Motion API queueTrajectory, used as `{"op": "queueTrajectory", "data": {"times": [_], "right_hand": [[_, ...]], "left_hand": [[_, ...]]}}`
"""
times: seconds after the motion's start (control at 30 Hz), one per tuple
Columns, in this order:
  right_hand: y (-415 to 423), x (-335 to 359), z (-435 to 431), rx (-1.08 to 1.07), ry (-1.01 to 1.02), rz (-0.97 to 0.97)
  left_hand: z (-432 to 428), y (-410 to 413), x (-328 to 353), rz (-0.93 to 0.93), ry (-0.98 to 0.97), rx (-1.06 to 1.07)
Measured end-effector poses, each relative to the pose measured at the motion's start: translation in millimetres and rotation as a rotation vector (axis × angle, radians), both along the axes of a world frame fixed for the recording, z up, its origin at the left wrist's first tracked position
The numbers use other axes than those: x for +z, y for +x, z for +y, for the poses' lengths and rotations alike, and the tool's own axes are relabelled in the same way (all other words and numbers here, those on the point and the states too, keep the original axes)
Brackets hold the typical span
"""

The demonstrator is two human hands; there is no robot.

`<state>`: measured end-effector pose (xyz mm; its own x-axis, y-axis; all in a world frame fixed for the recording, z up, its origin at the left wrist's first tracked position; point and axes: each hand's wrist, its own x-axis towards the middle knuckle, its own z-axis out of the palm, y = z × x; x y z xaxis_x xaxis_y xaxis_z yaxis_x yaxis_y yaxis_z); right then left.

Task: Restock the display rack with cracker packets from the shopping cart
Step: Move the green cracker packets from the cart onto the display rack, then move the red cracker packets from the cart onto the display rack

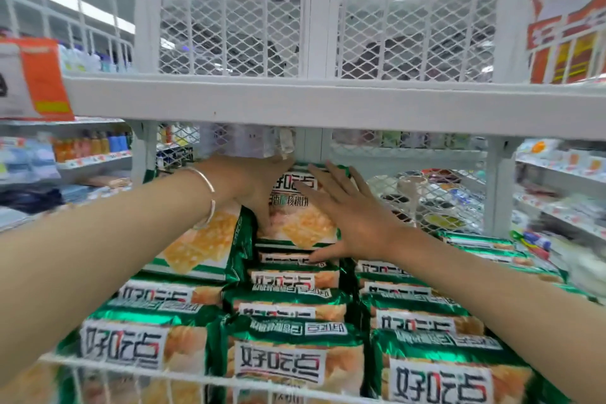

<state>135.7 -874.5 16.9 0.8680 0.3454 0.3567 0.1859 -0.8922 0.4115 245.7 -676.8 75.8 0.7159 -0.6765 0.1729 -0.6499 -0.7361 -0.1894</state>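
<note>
Two hands seat a cracker packet far-centre in the display rack: left hand grips its edge, right hand presses flat-fingered. Next, probably: release, fetch another.

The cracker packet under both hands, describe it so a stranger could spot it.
On the lower shelf of the white display rack lie rows of green cracker packets. At the back of the middle row stands the cracker packet, full front showing. Only it has the left hand gripping its edge and the right hand flat on it.
</note>
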Motion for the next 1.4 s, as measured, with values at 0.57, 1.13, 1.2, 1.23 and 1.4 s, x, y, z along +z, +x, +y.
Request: {"op": "queueTrajectory", "data": {"times": [0.57,1.13,1.2,1.23,1.4], "right_hand": [[-14,7,19,-0.101,0.173,0.123],[-149,25,178,-0.026,0.483,0.507],[-154,25,217,0.045,0.499,0.556],[-155,23,237,0.071,0.507,0.584],[-138,0,353,0.155,0.541,0.720]], "left_hand": [[7,-52,17,0.041,-0.013,0.049],[234,-221,-39,0.385,-0.207,0.500],[278,-239,-47,0.437,-0.242,0.594],[301,-249,-53,0.463,-0.254,0.646],[412,-283,-73,0.566,-0.334,0.871]]}}
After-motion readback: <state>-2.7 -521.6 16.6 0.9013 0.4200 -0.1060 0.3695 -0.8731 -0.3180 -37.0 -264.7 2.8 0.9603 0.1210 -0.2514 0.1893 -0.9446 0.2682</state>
